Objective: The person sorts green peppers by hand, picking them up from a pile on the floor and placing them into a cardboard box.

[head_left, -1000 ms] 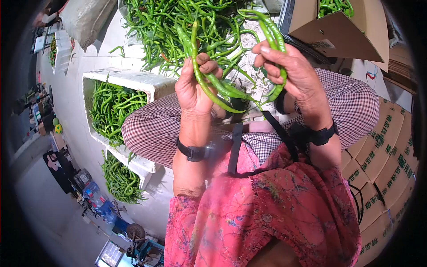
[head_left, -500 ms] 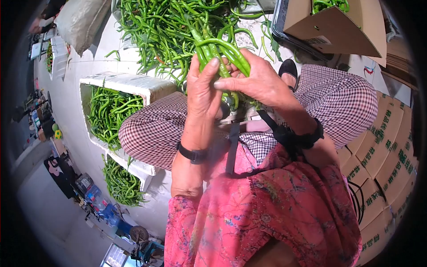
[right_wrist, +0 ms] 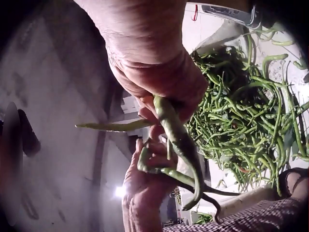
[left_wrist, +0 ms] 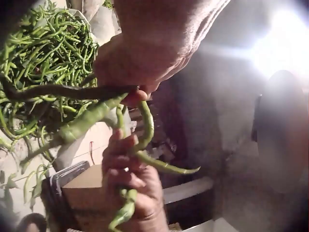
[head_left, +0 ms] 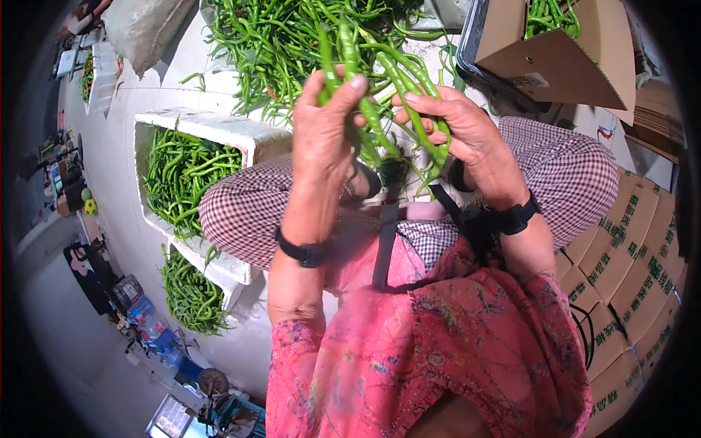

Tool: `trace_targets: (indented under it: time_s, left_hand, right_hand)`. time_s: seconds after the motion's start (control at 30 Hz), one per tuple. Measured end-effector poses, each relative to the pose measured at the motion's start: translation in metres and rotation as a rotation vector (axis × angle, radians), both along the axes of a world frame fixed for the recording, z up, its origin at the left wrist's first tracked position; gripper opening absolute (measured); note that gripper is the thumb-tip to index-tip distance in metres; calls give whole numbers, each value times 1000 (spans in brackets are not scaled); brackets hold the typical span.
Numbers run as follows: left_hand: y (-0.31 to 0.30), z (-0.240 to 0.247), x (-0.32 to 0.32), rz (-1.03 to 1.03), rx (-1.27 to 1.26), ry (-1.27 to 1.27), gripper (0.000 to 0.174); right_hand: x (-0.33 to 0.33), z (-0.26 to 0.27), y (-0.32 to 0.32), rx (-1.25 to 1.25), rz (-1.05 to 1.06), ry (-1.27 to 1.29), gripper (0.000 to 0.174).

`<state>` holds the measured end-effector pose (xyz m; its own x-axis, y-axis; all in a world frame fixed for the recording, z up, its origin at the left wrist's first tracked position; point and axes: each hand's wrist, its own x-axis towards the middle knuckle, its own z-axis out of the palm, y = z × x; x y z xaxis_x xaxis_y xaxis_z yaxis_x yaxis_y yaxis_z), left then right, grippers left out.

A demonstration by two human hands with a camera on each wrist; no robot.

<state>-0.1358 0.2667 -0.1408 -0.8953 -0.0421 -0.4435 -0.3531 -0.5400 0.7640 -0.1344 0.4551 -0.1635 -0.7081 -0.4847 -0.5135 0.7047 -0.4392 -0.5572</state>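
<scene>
My left hand (head_left: 321,135) holds a few long green chili peppers (head_left: 349,47), its thumb across them and their ends poking out above and below the fingers. To its right, my right hand (head_left: 478,139) pinches more green chili peppers (head_left: 442,153) that curve down past the fingertips. A short gap separates the two hands over the lap. In the left wrist view a blurred chili pepper (left_wrist: 91,118) sticks out sideways from the left hand. From the right hand a chili pepper (right_wrist: 176,130) hangs in the right wrist view.
A large heap of chili peppers (head_left: 277,44) covers the floor ahead. Two white foam boxes, one nearer the heap (head_left: 197,124), hold more peppers at the left. An open cardboard box (head_left: 562,66) stands at the right, and flattened printed cartons (head_left: 621,292) lie behind it.
The hands came together with the peppers bunched between them, then parted again. Now each holds peppers, the right hand having moved back to the right.
</scene>
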Motion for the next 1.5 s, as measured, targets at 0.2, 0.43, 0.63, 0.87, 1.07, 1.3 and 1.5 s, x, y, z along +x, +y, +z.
trace_targets:
  time_s: [0.2, 0.43, 0.63, 0.87, 1.07, 1.3, 1.5]
  left_hand:
    - [-86, 93, -25, 126, -579, 369, 24]
    - [-243, 122, -7, 1, -1539, 229, 32]
    - [-257, 124, 56, 121, -1397, 59, 39]
    - [-58, 148, 30, -3, -804, 144, 63]
    - [32, 43, 7, -173, -411, 196, 78]
    - [10, -15, 5, -45, 251, 0, 36]
    - [-2, -19, 8, -127, 592, 28, 47]
  right_hand:
    - [-2, -3, 4, -117, -13, 13, 33]
    - [-2, -3, 8, -295, -76, -13, 32]
    - [3, 2, -3, -136, -80, 133, 34]
    - [14, 40, -34, 398, -93, 466, 38]
    - [22, 40, -32, 975, -207, 1084, 51]
    - [20, 49, 9, 347, 127, 437, 52]
    - [5, 40, 30, 477, -40, 474, 45]
